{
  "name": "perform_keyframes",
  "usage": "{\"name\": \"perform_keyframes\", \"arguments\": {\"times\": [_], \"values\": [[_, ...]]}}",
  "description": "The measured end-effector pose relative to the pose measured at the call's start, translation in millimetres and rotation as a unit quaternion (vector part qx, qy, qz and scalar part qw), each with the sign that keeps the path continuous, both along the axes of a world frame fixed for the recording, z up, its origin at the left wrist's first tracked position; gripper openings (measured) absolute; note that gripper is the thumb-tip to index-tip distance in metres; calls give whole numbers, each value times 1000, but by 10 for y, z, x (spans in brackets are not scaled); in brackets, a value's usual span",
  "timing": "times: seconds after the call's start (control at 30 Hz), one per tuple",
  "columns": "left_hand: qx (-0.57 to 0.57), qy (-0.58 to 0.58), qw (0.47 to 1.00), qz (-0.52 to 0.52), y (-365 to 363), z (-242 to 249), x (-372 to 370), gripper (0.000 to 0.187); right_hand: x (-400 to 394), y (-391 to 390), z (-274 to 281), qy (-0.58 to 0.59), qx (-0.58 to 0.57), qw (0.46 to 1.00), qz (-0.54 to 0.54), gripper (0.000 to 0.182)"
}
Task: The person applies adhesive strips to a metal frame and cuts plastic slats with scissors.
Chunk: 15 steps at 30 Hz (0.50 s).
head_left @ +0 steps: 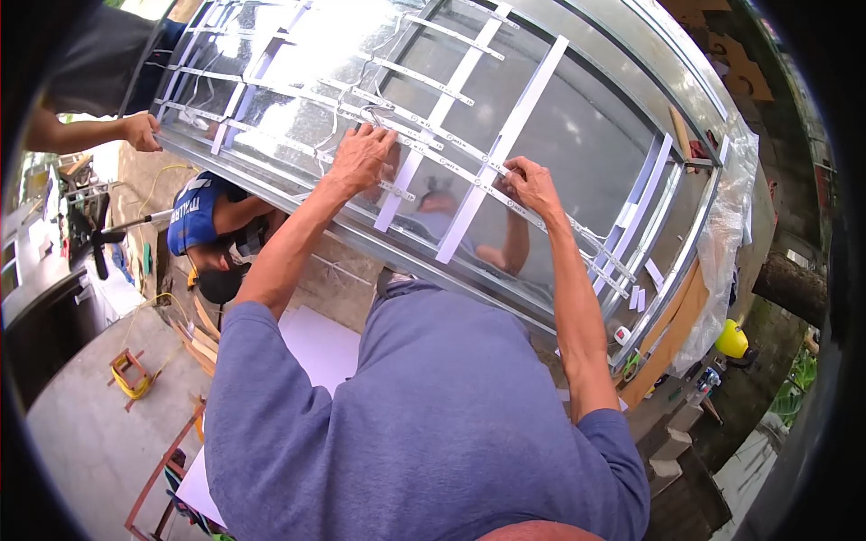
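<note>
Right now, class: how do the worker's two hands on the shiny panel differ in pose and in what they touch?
The left hand lies spread, palm down, on the panel over the thin perforated strip; the right hand is curled, its fingertips pinching at that strip beside a wide white strip. The left reaches farther up the panel than the right. Both are bare and touch the panel.

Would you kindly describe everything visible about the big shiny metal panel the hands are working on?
The metal panel is a large, reflective silvery sheet in a raised metal frame, lying tilted across the view. White strips and thin perforated strips cross its face. The left hand presses flat on it; the right hand pinches a perforated strip. Another person's hand holds its far edge.
</note>
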<state>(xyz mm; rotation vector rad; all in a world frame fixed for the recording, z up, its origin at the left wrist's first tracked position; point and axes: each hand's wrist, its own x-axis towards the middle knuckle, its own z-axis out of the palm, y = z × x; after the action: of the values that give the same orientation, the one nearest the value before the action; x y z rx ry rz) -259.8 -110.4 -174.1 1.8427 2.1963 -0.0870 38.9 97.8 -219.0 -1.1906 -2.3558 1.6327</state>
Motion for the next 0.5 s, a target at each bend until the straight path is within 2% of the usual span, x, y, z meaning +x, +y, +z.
{"name": "perform_keyframes", "arguments": {"times": [0.07,0.1,0.33,0.5], "values": [[-18,17,1000,-9,-13,12,10,69,12,-5,-44,2,19,1000,-1,20],[-19,25,999,-11,-20,13,14,70,6,-24,-99,27,70,997,-13,19],[-36,28,998,-45,62,97,118,71,78,-85,-64,19,125,991,-32,16],[3,13,997,-73,-27,-7,116,50,132,-193,-130,27,172,982,-71,15]]}}
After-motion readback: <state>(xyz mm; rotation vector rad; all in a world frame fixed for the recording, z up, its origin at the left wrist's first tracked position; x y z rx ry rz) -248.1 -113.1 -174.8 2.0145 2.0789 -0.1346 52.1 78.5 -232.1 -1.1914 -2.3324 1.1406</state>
